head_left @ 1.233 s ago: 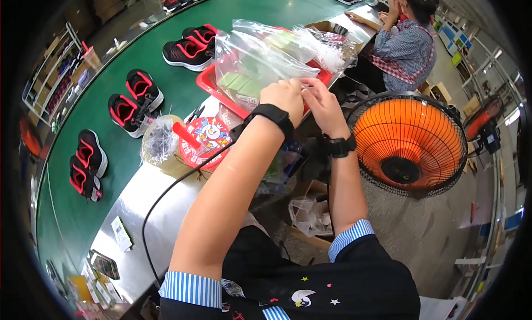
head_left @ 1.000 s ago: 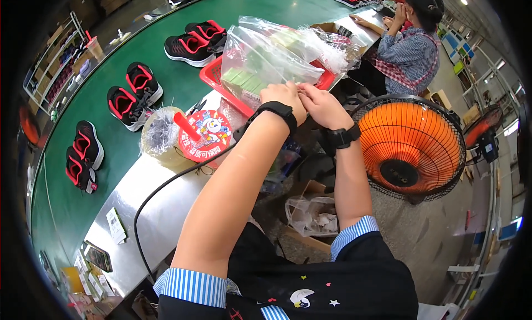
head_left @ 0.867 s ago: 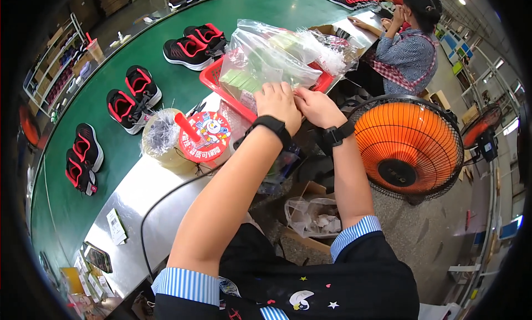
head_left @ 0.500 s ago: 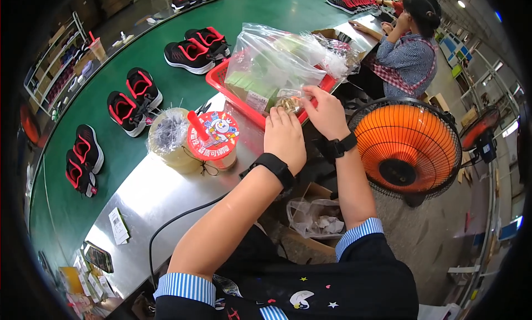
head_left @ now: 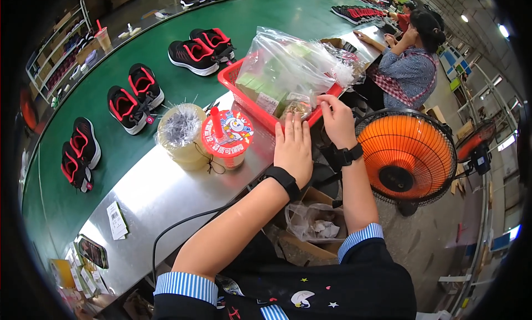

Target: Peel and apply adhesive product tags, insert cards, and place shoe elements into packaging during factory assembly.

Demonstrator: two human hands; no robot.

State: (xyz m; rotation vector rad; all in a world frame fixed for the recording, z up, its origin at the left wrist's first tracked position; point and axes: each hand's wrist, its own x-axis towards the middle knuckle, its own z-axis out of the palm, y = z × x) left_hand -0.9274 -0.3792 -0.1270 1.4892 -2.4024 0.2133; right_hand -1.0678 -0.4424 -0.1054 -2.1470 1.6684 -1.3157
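At the near edge of a red plastic basket [head_left: 260,118] lies a small clear bag [head_left: 300,109] holding small brownish-gold pieces. My left hand [head_left: 295,152] rests against its near side, fingers stretched out and slightly apart. On the other side, my right hand [head_left: 338,120] has its thumb and fingers drawn together at the small bag's right edge; the fingertips are partly hidden. Behind it in the basket stands a large clear plastic bag [head_left: 282,59] with green-and-white cards or packets inside and beneath it.
Left of the basket are a lidded drink cup [head_left: 227,136] and tape rolls [head_left: 183,136]. Black-and-red shoes [head_left: 126,108] stand in pairs on the green belt [head_left: 149,54]. An orange fan [head_left: 403,153] is at right, beyond it a seated person [head_left: 410,65]. Below sits a bag-lined box [head_left: 313,223].
The whole view has shifted slightly. My left hand's fingers are straighter and more spread. My right hand stays at the small bag's right side, its fingers drawn closer together.
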